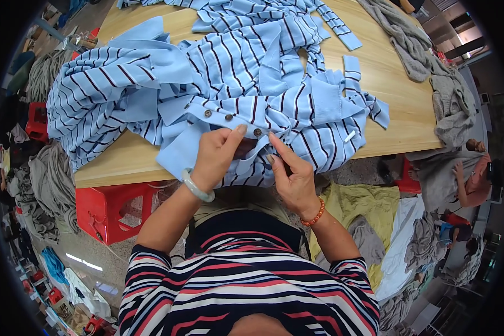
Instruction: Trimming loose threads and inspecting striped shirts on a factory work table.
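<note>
Both hands work at the near edge of a wooden table (400, 106): the left hand (215, 154) pinches the buttoned placket of a blue striped cardigan (218, 73) spread across it, while the right hand (291, 176) grips the same fabric just beside it; grey garments (425, 61) lie along the table's far right.

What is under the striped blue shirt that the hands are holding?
The striped blue shirt lies on a wooden table. The tabletop beneath it is covered, so anything there cannot be seen.

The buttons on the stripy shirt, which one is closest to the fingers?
The rightmost button: it sits between the left hand thumb and the right hand forefinger. The other buttons lie farther left along the placket.
</note>
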Motion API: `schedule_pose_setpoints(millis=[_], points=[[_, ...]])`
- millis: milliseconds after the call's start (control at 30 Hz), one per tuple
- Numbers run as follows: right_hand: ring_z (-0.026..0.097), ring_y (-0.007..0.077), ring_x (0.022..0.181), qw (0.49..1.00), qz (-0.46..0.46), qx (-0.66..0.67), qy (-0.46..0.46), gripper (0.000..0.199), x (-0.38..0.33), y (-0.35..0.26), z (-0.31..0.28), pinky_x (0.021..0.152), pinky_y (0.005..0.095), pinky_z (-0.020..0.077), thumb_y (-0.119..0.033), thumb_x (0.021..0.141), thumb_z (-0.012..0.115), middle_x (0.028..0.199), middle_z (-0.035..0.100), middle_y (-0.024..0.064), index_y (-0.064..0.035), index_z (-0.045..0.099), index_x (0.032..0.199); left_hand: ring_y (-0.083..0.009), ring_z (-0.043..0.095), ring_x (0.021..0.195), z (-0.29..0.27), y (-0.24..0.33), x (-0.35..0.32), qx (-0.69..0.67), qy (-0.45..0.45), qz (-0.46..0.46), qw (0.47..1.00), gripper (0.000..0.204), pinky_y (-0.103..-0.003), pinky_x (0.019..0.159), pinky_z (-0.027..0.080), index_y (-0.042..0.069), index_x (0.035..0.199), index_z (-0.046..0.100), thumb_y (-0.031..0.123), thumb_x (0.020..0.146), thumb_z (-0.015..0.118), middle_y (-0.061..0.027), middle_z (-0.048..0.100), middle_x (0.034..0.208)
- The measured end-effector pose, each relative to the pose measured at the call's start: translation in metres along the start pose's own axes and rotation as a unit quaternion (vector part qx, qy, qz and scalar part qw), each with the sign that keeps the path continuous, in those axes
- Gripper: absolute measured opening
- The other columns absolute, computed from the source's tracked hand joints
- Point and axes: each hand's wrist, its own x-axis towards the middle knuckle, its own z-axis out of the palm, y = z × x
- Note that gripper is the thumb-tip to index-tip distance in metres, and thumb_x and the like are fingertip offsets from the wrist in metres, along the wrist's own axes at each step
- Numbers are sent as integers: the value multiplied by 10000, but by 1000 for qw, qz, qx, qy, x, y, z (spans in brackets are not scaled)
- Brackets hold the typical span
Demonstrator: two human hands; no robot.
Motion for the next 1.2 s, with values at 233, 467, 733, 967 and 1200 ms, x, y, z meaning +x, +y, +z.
schedule_pose_setpoints(millis=[233,467,733,967,1200], points=[[648,309,728,997,3,-81,-14,409,4,-5,-1,661,338,505,-4,888,591,948,668,205,-38,571,1295,-318,589,913,20,11,-21,395,76,381,833,342,-386,789,461,27,1041,622,51,718,732,-127,623,1015],[609,333,687,987,-19,-162,-16,412,1,-9,-1,613,402,476,-54,891,606,798,621,165,-59,563,1301,-303,570,827,22,-2,-10,408,88,422,805,244,-388,710,440,24,957,622,-29,726,681,-108,576,873],[608,329,625,956,-28,-292,16,410,-3,-23,8,546,401,468,-72,895,619,789,611,163,-32,557,1298,-330,583,900,24,-5,0,360,127,475,792,243,-395,793,471,-5,938,600,-101,718,640,-150,604,1005],[609,326,594,932,-19,-359,36,331,-5,-18,20,504,407,475,-150,920,603,781,605,144,-12,579,1221,-334,602,890,27,-17,5,336,143,467,806,224,-379,760,499,-15,949,587,-110,748,616,-155,637,997],[629,364,648,944,33,-327,-9,275,3,-14,19,547,439,495,-156,931,574,821,623,168,-14,567,1166,-216,633,821,28,-20,8,186,155,309,920,110,-287,750,494,-19,918,610,-74,827,579,-120,670,926]])
